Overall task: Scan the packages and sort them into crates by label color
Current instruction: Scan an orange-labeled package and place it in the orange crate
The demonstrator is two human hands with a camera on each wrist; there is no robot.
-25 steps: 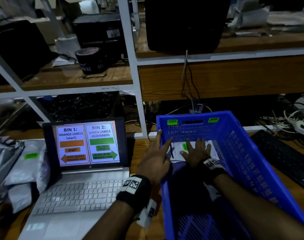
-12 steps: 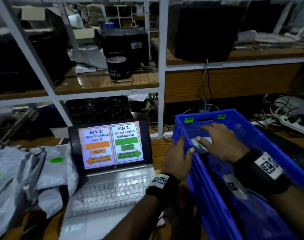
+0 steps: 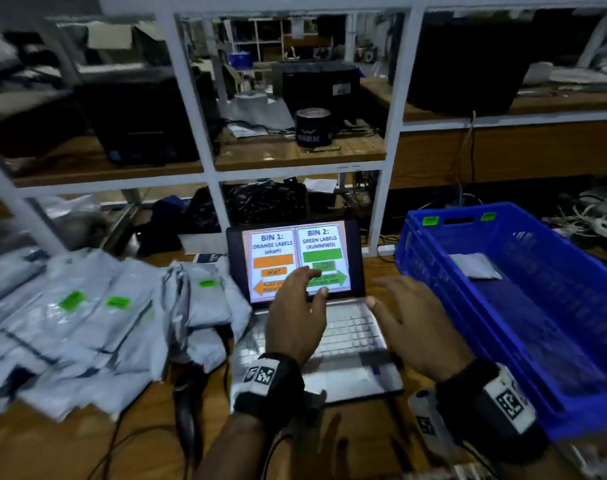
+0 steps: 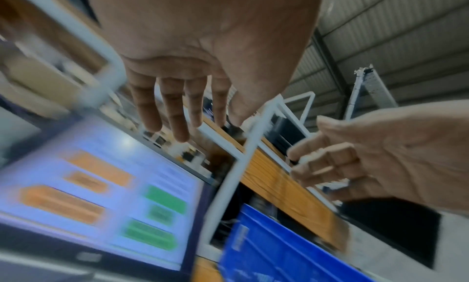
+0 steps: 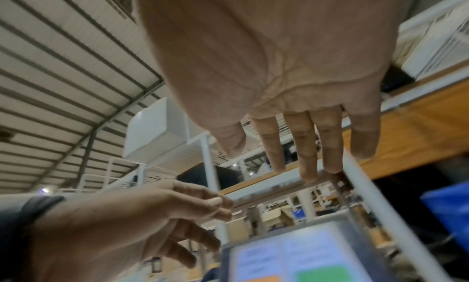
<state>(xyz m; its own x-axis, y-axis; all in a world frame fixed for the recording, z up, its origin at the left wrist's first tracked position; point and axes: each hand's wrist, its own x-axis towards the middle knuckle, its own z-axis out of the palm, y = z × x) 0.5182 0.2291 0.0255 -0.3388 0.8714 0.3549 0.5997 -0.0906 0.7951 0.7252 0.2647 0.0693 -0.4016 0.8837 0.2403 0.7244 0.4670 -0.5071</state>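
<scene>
Hands, left hand (image 3: 296,315) and right hand (image 3: 414,329), hover empty with each grip apart over the laptop (image 3: 312,327), so a hasty reach toward the grey green-labelled packages (image 3: 97,317) heaped on the table's left could misread a label and feed the blue crate (image 3: 523,306) wrongly.

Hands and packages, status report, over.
Left hand and right hand open, empty, above laptop. One package in blue crate; pile waits left. Nothing blocking.
</scene>
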